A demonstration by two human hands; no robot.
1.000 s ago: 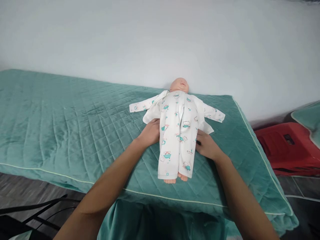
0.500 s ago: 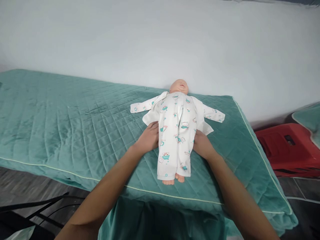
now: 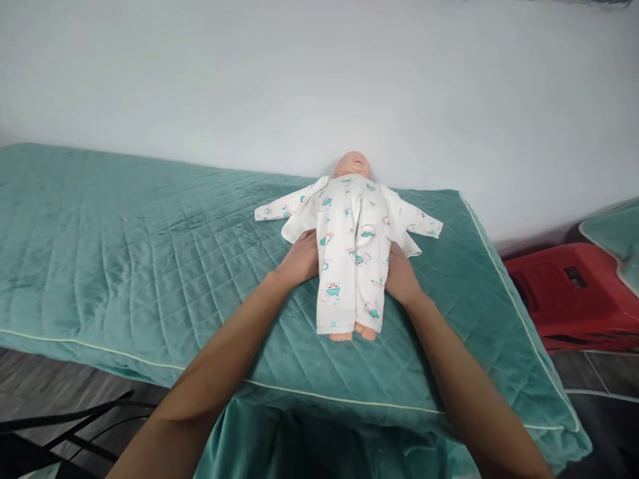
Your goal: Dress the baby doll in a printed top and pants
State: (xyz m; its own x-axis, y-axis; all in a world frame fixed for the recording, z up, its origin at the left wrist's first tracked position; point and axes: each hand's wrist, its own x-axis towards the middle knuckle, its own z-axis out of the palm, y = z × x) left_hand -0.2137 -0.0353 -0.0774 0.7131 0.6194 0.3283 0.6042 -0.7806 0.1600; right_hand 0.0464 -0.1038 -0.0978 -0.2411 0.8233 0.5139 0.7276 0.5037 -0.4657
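Note:
A baby doll (image 3: 353,164) lies face up, its head by the wall and its bare feet towards me. White printed baby trousers (image 3: 349,266) cover its front from near the neck to the ankles. Beneath them a white printed baby jacket (image 3: 417,221) lies spread, its sleeves out to both sides. My left hand (image 3: 301,258) is closed against the doll's left-of-view side at the trousers, fingertips hidden. On the opposite side my right hand (image 3: 401,274) grips likewise, its fingers mostly behind the cloth.
The doll rests on a green quilted bed cover (image 3: 150,266) with a pale piped edge. A white wall (image 3: 299,80) runs behind it. To the right stands a red plastic chair (image 3: 569,293); a black metal frame (image 3: 74,419) is at the lower left.
The doll's legs and the trousers have shifted away from me, so the feet are farther from the bed's front edge. Both hands have moved slightly forward with them.

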